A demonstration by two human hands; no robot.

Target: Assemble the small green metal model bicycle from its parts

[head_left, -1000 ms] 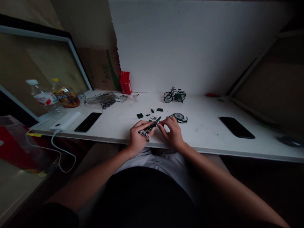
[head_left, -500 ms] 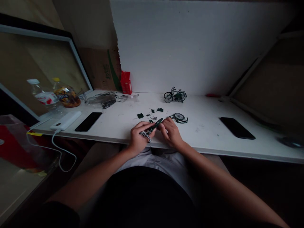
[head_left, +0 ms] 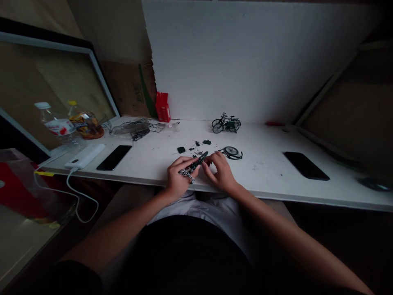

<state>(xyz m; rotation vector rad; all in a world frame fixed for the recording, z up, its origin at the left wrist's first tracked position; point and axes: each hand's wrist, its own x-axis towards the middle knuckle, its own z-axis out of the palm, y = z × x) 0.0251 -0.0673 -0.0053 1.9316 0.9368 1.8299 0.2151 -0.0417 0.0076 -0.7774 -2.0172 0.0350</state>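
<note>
My left hand (head_left: 178, 177) grips a dark green model part (head_left: 194, 166) with silvery pieces at its lower end, held over the table's front edge. Close to the part's upper end, my right hand (head_left: 221, 172) has its thumb and fingertips pinched together; what lies between them is too small to name. Just beyond the hands lie a wheel with a dark curved frame (head_left: 231, 151), a dark green square piece (head_left: 181, 150), a small green block (head_left: 206, 142) and several tiny dark parts (head_left: 196, 144). An assembled miniature bicycle (head_left: 226, 124) stands farther back.
On the white table (head_left: 264, 176), a phone (head_left: 115, 157), a white power bank (head_left: 86, 156) with a cable and two bottles (head_left: 87, 125) are at left. A red box (head_left: 163, 107) and wiry parts in plastic (head_left: 135, 129) sit behind. Another black phone (head_left: 306, 166) lies right.
The held part has shifted slightly left and tilted with my left hand. My right thumb and fingers have moved a little left and changed their pinch near the part.
</note>
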